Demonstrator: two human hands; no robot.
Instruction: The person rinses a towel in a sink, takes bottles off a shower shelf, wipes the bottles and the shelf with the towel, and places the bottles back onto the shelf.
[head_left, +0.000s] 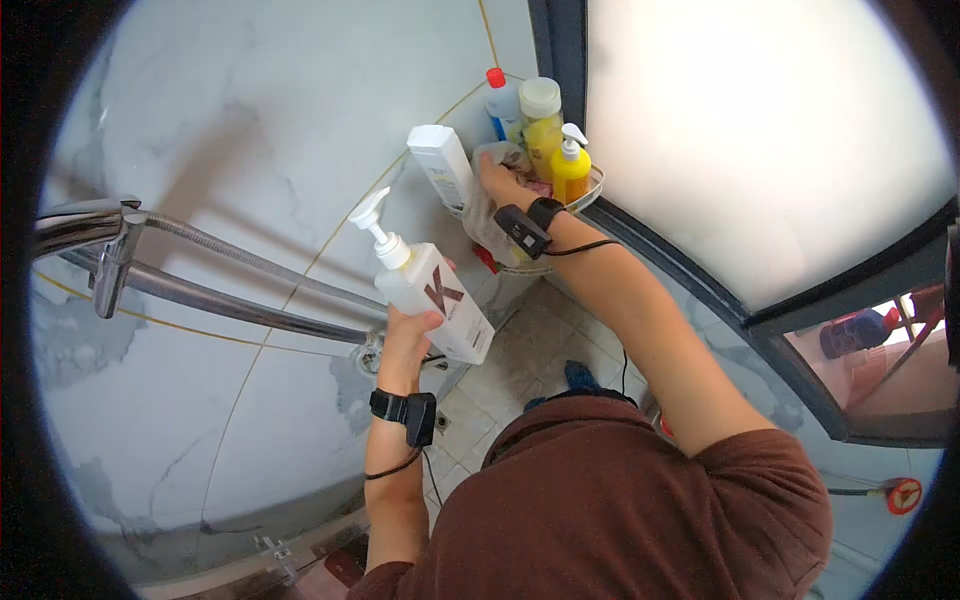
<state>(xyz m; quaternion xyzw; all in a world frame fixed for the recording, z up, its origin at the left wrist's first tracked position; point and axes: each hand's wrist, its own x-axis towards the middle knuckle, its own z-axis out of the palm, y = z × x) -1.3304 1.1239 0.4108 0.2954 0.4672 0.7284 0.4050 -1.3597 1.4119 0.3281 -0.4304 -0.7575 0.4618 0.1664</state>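
My left hand (405, 340) is wrapped round a white pump bottle (440, 300) with a large dark K on its front. The bottle tilts left, its white pump head up, in front of the marble wall. At the corner shelf (597, 188), my right hand (497, 182) is closed on a crumpled clear plastic bag (485, 225); its fingertips are partly hidden. Left of the bag stands a white bottle (440, 160). Behind and to the right are a blue-and-white bottle with a red cap (505, 108), a yellow container with a pale lid (541, 125) and a yellow pump bottle (571, 175).
A chrome shower bar and hose (230, 310) run along the left wall. On the right is a dark-framed frosted panel (760, 130), with a mirror-like pane (870, 360) below it. A red round valve handle (903, 496) sits at lower right. The tiled floor (520, 350) shows below.
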